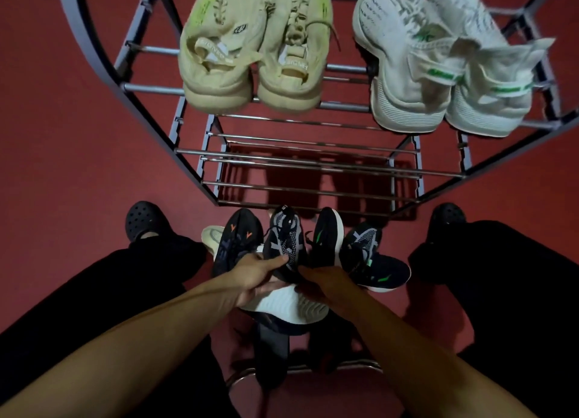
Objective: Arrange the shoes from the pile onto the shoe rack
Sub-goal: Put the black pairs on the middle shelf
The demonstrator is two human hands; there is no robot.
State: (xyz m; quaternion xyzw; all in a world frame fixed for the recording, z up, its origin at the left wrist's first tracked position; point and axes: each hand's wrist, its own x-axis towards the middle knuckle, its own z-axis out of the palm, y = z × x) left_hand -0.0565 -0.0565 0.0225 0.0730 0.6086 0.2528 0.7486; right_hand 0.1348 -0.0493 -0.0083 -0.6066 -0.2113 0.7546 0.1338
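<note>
1. Metal-bar shoe rack [307,154]: top shelf holds a cream knit pair [250,48] and a white knit pair [438,63]; lower shelves bare.
2. Pile [313,248] of dark mesh sneakers lies on the red floor [62,135] before the rack.
3. Left hand [253,276] and right hand [326,284], fingers curled, each grip the black-and-grey sneaker [285,242] with the ribbed white sole.

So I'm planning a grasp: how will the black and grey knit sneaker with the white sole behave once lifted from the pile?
The black and grey knit sneaker looks mesh-topped, so the upper probably gives under the left hand and right hand. Its thick ribbed white sole should stay fairly stiff and grippy. Likely light for its size; loose laces may snag neighbours.
</note>
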